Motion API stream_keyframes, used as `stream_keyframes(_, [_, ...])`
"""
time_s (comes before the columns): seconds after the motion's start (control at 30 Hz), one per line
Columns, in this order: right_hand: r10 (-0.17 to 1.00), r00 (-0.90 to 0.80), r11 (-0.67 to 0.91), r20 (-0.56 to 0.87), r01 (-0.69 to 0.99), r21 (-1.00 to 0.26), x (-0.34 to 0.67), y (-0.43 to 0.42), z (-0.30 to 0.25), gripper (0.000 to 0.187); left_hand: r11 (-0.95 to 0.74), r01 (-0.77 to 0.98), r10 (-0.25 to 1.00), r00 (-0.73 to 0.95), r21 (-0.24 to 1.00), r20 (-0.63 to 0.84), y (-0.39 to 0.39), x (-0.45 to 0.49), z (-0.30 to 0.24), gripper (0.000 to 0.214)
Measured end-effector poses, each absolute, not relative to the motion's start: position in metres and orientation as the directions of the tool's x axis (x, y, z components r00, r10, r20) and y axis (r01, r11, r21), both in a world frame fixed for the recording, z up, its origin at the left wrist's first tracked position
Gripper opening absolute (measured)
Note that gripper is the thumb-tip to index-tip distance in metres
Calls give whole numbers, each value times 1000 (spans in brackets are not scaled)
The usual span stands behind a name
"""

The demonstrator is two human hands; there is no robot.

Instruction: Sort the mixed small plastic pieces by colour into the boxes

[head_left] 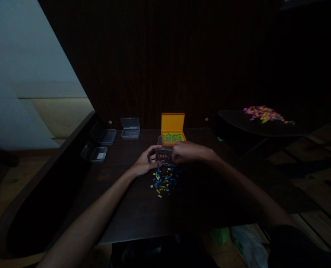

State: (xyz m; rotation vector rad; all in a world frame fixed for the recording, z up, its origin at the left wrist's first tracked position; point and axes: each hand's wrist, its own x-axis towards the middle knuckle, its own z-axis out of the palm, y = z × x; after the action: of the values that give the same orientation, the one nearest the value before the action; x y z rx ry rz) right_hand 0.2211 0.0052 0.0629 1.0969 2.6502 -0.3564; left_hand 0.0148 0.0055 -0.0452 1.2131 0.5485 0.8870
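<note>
At the middle of a dark table, a clear box with small pieces in it sits between two hands. The left hand grips its left end, thumb on the near edge and fingers round the far side. The right hand is curled over the right end, covering part of it; its fingertips are hidden, so I can't tell whether they pinch anything. Just behind stands an open yellow box of green bits; blue and yellow bricks lie scattered in front. Three open plastic cases stand off to the left. Colourful beads are heaped on a dark seat at right. A dark wood panel rises behind, beside a pale wall, above a plank floor.
</note>
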Motion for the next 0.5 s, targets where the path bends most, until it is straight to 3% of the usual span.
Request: stream_keyframes(0.5, [690, -604, 606, -400, 783, -137, 226, -6, 66, 19, 107, -287, 824, 562, 952, 77, 4, 15, -42, 68])
